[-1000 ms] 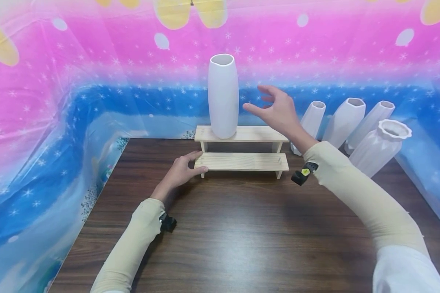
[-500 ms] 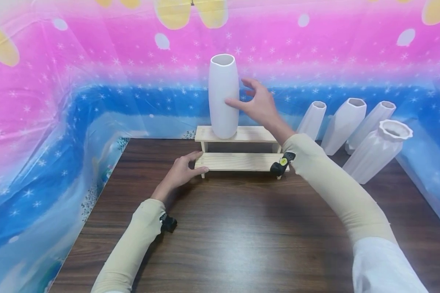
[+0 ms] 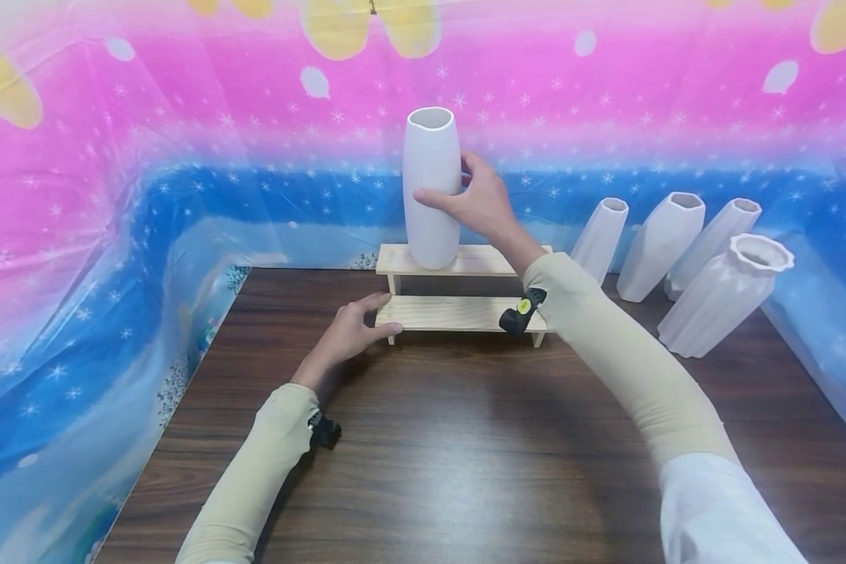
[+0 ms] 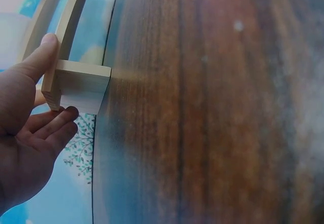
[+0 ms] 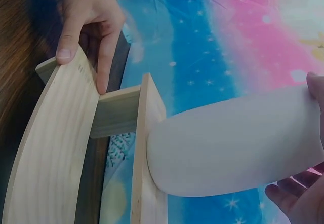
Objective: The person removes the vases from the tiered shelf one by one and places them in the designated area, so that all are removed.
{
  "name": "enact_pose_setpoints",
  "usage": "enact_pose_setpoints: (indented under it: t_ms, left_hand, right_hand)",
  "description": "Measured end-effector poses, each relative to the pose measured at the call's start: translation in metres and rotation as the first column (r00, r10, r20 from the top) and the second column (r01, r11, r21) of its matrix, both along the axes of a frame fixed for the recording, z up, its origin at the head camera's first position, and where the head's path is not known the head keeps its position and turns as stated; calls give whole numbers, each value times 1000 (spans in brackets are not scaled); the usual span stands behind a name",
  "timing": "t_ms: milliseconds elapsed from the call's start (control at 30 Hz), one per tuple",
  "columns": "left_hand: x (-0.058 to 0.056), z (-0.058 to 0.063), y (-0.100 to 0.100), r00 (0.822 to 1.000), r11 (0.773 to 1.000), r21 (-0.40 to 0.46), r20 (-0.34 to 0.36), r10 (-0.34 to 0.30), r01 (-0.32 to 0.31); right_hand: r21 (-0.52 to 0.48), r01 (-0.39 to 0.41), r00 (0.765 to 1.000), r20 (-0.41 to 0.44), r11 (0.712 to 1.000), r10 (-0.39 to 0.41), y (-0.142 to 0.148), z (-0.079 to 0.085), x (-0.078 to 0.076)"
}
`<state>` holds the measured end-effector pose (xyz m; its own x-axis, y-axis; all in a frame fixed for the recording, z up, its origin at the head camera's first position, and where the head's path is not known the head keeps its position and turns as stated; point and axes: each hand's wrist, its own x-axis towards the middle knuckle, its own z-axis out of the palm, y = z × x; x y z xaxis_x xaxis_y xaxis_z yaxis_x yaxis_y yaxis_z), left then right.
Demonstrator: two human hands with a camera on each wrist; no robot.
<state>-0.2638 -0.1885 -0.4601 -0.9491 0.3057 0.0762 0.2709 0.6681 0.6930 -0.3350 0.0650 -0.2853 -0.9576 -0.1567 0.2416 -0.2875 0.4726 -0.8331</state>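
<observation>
A tall white vase (image 3: 430, 160) stands upright on the upper step of a two-step wooden stand (image 3: 444, 313), left of its middle. My right hand (image 3: 485, 205) holds the vase from its right side, thumb across the front and fingers curled behind, partly hidden. The right wrist view shows the vase (image 5: 228, 143) with its base on the upper board. At the stand's left end, my left hand (image 3: 352, 330) grips the lower step, thumb at its front edge. Fingers (image 4: 58, 127) of that hand lie on the board's other side in the left wrist view.
Several other white vases stand at the right rear of the dark wooden table (image 3: 423, 454), among them one with a scalloped rim (image 3: 722, 301) and a faceted one (image 3: 663, 247). A patterned cloth backdrop (image 3: 254, 141) hangs behind and beside the table.
My right hand has moved left from beside the vase to around its right side. The left hand stays on the stand, and the vase has not moved.
</observation>
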Motion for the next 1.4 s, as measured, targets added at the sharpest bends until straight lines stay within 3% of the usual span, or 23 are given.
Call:
enact_pose_setpoints:
  t_ms: [733,1000,1400]
  left_hand:
    - [3,3,2,1000,1000,0,7,4,-4]
    - [2,3,2,1000,1000,-3,-2,5,-5]
    - [3,3,1,1000,1000,-14,-1,-5,5]
  right_hand:
    - [-38,53,998,-21,998,-54,-1,1,4]
    - [15,70,997,-29,997,-69,8,4,10]
    - [-6,90,994,-57,996,-90,34,9,19]
